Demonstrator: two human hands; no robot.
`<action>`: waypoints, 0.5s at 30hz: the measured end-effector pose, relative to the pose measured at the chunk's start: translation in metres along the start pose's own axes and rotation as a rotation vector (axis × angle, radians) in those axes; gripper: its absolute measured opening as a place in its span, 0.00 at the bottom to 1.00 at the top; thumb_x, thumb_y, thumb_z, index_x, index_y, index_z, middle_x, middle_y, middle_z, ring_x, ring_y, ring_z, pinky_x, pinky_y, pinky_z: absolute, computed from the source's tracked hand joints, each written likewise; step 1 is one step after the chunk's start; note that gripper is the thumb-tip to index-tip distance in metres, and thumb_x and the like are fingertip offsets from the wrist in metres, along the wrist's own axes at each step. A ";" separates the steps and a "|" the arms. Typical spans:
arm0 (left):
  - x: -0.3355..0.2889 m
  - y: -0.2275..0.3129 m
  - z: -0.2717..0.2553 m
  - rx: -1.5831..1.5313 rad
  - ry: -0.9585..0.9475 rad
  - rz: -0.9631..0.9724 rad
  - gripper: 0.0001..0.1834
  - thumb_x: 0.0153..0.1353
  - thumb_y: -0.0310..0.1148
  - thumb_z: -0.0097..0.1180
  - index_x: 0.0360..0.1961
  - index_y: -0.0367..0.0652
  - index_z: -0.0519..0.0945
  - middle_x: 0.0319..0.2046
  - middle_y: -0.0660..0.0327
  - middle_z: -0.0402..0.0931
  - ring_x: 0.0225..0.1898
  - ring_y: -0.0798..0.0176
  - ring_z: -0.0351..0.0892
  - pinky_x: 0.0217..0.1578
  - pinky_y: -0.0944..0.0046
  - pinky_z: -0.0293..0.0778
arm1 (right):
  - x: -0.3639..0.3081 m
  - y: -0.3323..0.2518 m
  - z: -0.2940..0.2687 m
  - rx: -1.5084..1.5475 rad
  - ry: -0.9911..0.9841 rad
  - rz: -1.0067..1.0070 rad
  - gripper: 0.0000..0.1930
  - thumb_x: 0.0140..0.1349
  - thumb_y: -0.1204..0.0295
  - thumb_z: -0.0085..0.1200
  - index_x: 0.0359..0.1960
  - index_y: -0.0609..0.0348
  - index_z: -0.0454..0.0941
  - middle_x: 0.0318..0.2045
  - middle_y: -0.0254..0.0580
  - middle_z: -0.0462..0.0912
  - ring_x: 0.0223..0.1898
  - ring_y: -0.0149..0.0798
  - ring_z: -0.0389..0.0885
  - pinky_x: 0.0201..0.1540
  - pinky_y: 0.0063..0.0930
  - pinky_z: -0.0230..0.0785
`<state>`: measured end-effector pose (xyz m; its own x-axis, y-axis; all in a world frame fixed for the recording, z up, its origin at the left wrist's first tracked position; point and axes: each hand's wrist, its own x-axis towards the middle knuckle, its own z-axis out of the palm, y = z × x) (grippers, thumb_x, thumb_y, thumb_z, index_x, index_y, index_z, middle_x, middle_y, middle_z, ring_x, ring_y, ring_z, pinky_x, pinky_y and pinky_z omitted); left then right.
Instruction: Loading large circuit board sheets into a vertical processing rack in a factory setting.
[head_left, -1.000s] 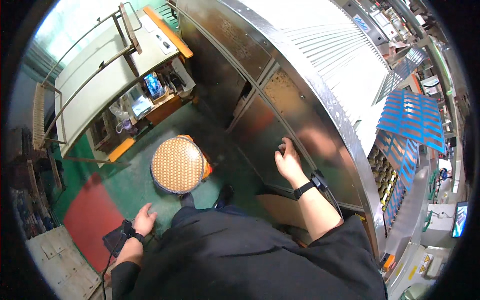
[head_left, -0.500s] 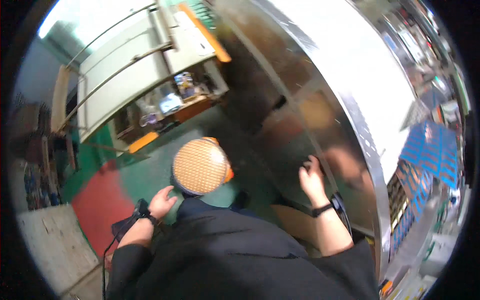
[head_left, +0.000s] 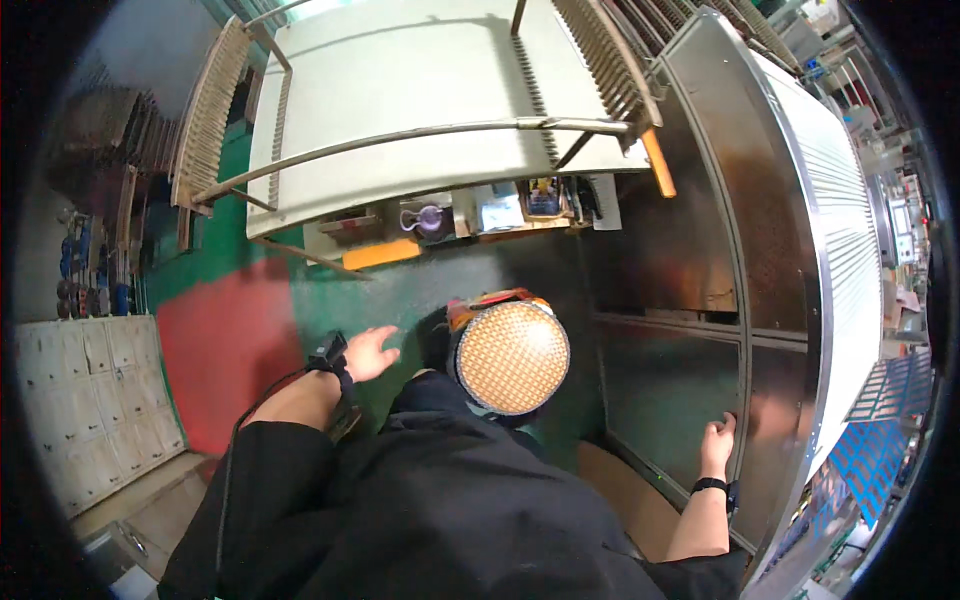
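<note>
My left hand (head_left: 370,353) is stretched out with its fingers extended and holds nothing. It hovers over the green floor, to the left of a round stool (head_left: 513,358) with a tan, grid-patterned seat. Reddish and orange material (head_left: 497,298) shows behind the seat's far rim. My right hand (head_left: 716,440) is beside a metal cabinet (head_left: 660,395) on the right, its fingers loosely bent and nothing visible in them. Whether it touches the cabinet, I cannot tell. Both wrists wear black straps.
Ahead stands a white-topped table (head_left: 410,85) with slotted racks (head_left: 215,115) and a rail. Its lower shelf holds a purple looped object (head_left: 427,218) and packages. Pale lockers (head_left: 95,390) and a red floor patch (head_left: 230,350) lie left. Blue grid trays (head_left: 868,470) are far right.
My view has turned, so the table, stool and cabinet appear farther right and at another angle. My right hand is now lower and farther right in the picture, still near the cabinet.
</note>
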<state>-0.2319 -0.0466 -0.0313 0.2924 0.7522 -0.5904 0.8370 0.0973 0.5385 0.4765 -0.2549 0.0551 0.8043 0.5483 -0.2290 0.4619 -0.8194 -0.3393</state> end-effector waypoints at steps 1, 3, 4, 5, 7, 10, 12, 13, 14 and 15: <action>0.002 -0.010 -0.005 -0.007 -0.006 -0.012 0.32 0.63 0.40 0.60 0.67 0.40 0.70 0.61 0.44 0.74 0.55 0.47 0.81 0.57 0.53 0.76 | -0.001 -0.010 -0.001 -0.050 0.010 0.000 0.28 0.63 0.75 0.50 0.67 0.61 0.66 0.38 0.43 0.81 0.40 0.39 0.79 0.47 0.35 0.72; 0.000 -0.031 -0.010 -0.043 0.029 -0.125 0.32 0.62 0.44 0.57 0.65 0.40 0.73 0.62 0.43 0.74 0.64 0.42 0.72 0.65 0.50 0.68 | -0.001 -0.027 0.003 -0.040 -0.005 -0.001 0.28 0.63 0.74 0.50 0.67 0.61 0.66 0.38 0.44 0.81 0.39 0.40 0.79 0.47 0.35 0.72; 0.003 -0.033 -0.014 -0.053 0.045 -0.140 0.32 0.63 0.45 0.57 0.66 0.40 0.72 0.62 0.43 0.73 0.64 0.41 0.71 0.65 0.50 0.68 | -0.006 -0.032 0.001 -0.010 0.006 0.009 0.27 0.63 0.74 0.50 0.66 0.61 0.67 0.37 0.45 0.81 0.38 0.40 0.80 0.46 0.35 0.72; 0.003 -0.032 -0.014 -0.053 0.040 -0.136 0.32 0.63 0.45 0.57 0.66 0.40 0.72 0.62 0.43 0.73 0.64 0.41 0.71 0.65 0.50 0.68 | -0.004 -0.025 0.000 -0.012 0.009 0.014 0.27 0.63 0.74 0.50 0.66 0.61 0.67 0.37 0.45 0.81 0.38 0.40 0.80 0.46 0.35 0.72; -0.003 -0.030 -0.016 -0.058 0.048 -0.198 0.32 0.64 0.45 0.57 0.66 0.40 0.72 0.63 0.43 0.72 0.65 0.41 0.71 0.65 0.50 0.67 | 0.004 -0.013 0.003 -0.114 0.050 -0.067 0.26 0.64 0.72 0.49 0.65 0.62 0.68 0.39 0.46 0.82 0.37 0.41 0.80 0.45 0.35 0.72; -0.010 -0.045 0.003 -0.073 0.081 -0.165 0.32 0.64 0.44 0.57 0.67 0.40 0.71 0.63 0.42 0.72 0.65 0.41 0.71 0.65 0.50 0.67 | 0.010 -0.015 0.011 -0.144 0.083 -0.186 0.25 0.65 0.72 0.50 0.64 0.62 0.69 0.39 0.47 0.82 0.38 0.42 0.80 0.46 0.35 0.72; -0.021 -0.032 0.009 -0.071 0.074 -0.161 0.33 0.64 0.44 0.57 0.67 0.40 0.71 0.62 0.42 0.72 0.64 0.41 0.71 0.65 0.50 0.67 | 0.002 -0.030 0.012 -0.077 0.016 -0.171 0.25 0.65 0.72 0.50 0.64 0.62 0.69 0.40 0.47 0.82 0.40 0.42 0.80 0.47 0.35 0.72; -0.025 -0.022 0.012 -0.074 0.068 -0.151 0.33 0.64 0.44 0.57 0.67 0.39 0.71 0.62 0.42 0.73 0.64 0.41 0.71 0.65 0.49 0.67 | -0.001 -0.035 0.011 -0.012 -0.045 -0.160 0.24 0.65 0.72 0.51 0.64 0.62 0.70 0.40 0.48 0.82 0.41 0.42 0.80 0.49 0.34 0.72; -0.026 -0.015 0.016 -0.070 0.071 -0.144 0.33 0.64 0.44 0.57 0.67 0.39 0.71 0.62 0.42 0.73 0.64 0.41 0.71 0.65 0.49 0.67 | 0.000 -0.030 0.014 -0.001 -0.034 -0.202 0.24 0.65 0.72 0.52 0.63 0.62 0.71 0.41 0.47 0.82 0.43 0.41 0.80 0.51 0.34 0.72; -0.027 -0.007 0.020 -0.078 0.069 -0.138 0.33 0.64 0.43 0.57 0.67 0.39 0.70 0.62 0.42 0.73 0.64 0.41 0.72 0.65 0.50 0.67 | 0.003 -0.024 0.017 0.014 -0.054 -0.229 0.24 0.64 0.72 0.52 0.63 0.61 0.71 0.43 0.48 0.82 0.45 0.43 0.81 0.52 0.35 0.72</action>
<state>-0.2365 -0.0806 -0.0308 0.1420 0.7710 -0.6209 0.8280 0.2512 0.5013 0.4615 -0.2309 0.0469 0.6579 0.7280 -0.1925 0.6246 -0.6704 -0.4006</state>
